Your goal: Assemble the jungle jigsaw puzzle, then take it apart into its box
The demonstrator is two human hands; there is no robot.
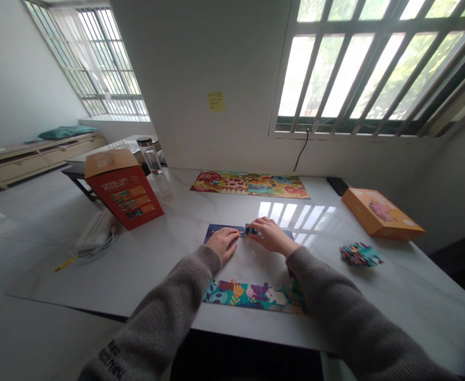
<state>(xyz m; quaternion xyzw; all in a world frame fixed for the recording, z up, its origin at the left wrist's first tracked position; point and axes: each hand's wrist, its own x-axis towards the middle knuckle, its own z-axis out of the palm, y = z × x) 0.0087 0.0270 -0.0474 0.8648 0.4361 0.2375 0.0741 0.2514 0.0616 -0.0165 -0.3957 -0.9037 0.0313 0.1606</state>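
Observation:
My left hand [223, 243] lies over the left part of a dark blue puzzle strip [216, 228], its fingers stretched out flat. Across a small gap, my right hand [271, 234] has its fingers bent down round a dark blue puzzle piece [251, 230], partly hidden under them. More of the dark blue border [290, 233] shows behind the right hand. Closer to me runs a colourful joined puzzle strip [248, 295] with plants and a white animal; my right sleeve covers its right end. To the right lies a pile of loose puzzle pieces [361, 255].
An assembled farm-animal puzzle [250, 184] lies at the back. A red puzzle box [123, 190] and a glass bottle [150, 156] stand at left, near a white power strip with cable [95, 233]. An orange box [381, 213] and a black object [337, 186] are at right.

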